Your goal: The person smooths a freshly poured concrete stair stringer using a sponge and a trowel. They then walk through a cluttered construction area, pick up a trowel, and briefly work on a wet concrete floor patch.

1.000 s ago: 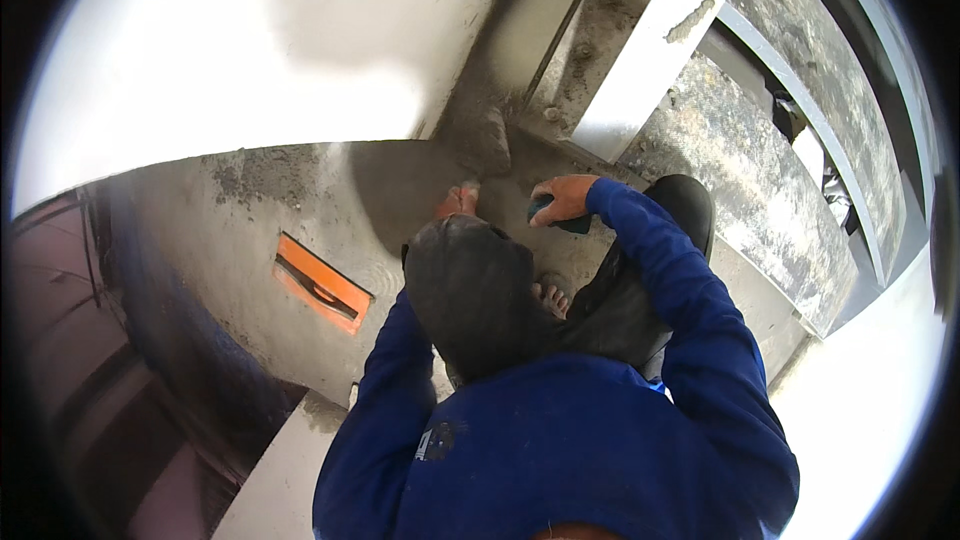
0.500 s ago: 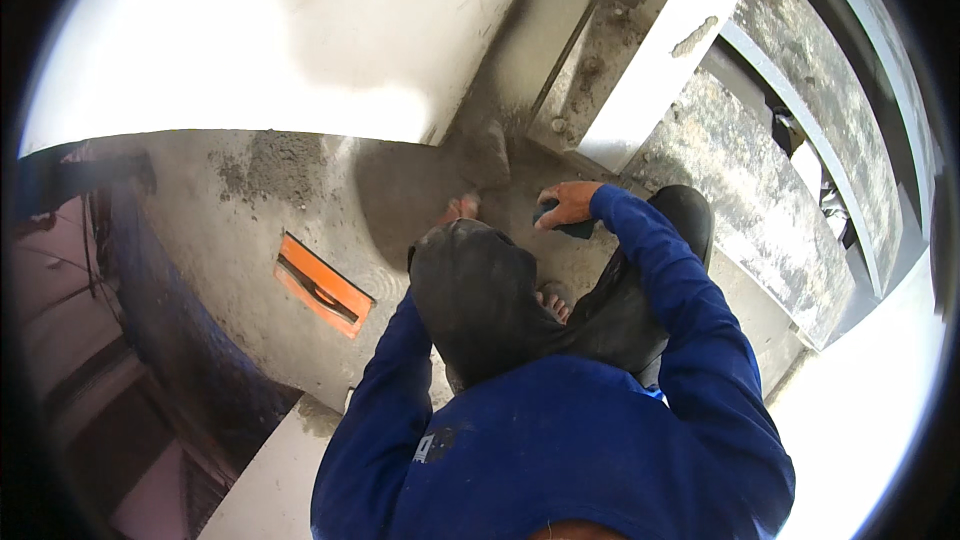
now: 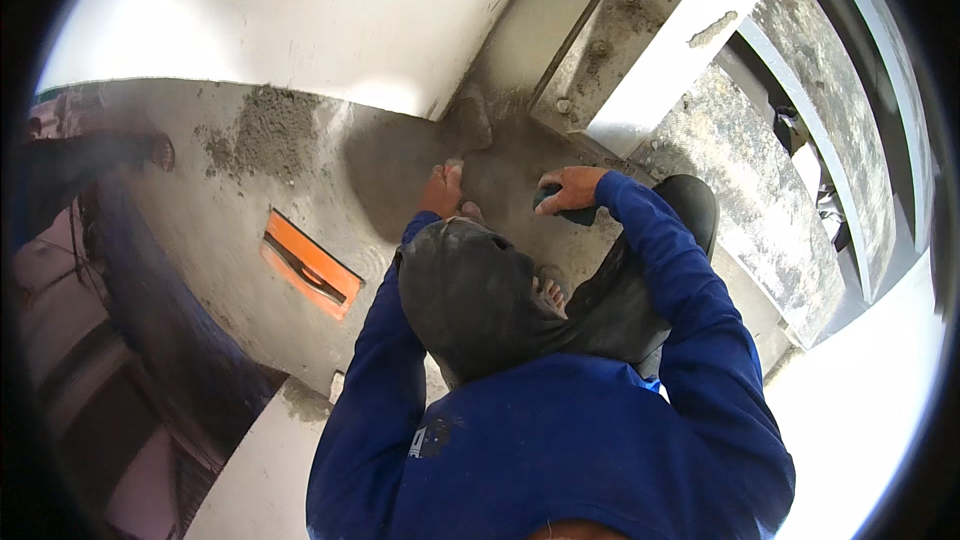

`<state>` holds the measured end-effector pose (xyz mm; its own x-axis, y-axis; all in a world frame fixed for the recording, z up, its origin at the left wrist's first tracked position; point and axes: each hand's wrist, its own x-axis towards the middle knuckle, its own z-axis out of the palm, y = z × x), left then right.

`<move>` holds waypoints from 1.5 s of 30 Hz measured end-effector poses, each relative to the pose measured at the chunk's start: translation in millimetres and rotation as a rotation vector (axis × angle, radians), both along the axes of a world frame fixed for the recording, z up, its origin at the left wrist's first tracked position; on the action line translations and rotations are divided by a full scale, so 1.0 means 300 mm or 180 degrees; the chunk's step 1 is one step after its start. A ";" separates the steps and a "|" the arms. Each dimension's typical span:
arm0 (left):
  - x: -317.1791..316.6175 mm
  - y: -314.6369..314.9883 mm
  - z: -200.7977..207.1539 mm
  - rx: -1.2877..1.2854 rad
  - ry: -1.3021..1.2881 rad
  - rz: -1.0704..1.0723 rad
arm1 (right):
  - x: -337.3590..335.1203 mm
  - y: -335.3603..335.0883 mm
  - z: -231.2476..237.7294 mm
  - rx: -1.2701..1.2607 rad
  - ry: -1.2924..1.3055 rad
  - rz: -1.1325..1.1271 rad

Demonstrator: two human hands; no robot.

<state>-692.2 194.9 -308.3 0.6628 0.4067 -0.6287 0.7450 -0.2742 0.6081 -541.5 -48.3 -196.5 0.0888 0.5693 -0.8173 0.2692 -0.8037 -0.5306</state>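
Note:
My left hand (image 3: 440, 190) is closed low over the floor, just beyond my left knee and beside my bare toes. What looks like a grey trowel blade (image 3: 478, 125) points away from its fingers toward the wall corner; the handle cannot be made out. In my right hand (image 3: 575, 188) is a dark green block (image 3: 578, 214), perhaps a sponge, gripped from above over the damp grey mortar. An orange plastering float (image 3: 316, 253) with a dark handle lies flat on the floor to my left, touched by neither hand.
A white wall panel (image 3: 330, 30) stands ahead. To its right rises a pale post (image 3: 665, 65) with a bolted plate (image 3: 595, 50). Stained slabs between grey rails (image 3: 820, 140) lie at right. At left, a dark blue sheet (image 3: 170, 290) hangs past the floor edge.
My left hand has come forward from behind my knee and now shows fully. My right hand still holds the dark green block, nearly in place. The whole view has shifted slightly.

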 end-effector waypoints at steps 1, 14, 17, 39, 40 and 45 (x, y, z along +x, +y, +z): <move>0.000 -0.016 0.018 0.0102 0.0157 -0.0019 | -0.002 -0.001 -0.001 -0.0022 0.0022 0.0009; 0.014 -0.031 0.066 0.0040 -0.0064 -0.0644 | 0.003 -0.004 -0.004 0.0112 -0.0058 -0.0097; -0.060 -0.073 0.113 0.0605 0.0133 -0.0965 | 0.029 0.009 0.006 0.0069 0.0036 -0.0124; 0.026 -0.079 0.232 0.0803 0.1017 -0.1637 | 0.010 0.017 0.009 0.0016 -0.0040 -0.0207; 0.058 -0.090 0.236 0.0698 0.1274 -0.1614 | 0.008 0.016 0.005 -0.0024 -0.0112 -0.0178; 0.018 -0.073 0.227 0.0514 0.0626 -0.1401 | 0.008 -0.014 0.012 0.0037 -0.0170 -0.0201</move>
<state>-686.7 172.9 -240.3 0.6687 0.2178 -0.7109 0.6339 -0.6668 0.3919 -539.2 -52.5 -193.1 0.1681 0.5707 -0.8037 0.2465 -0.8138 -0.5263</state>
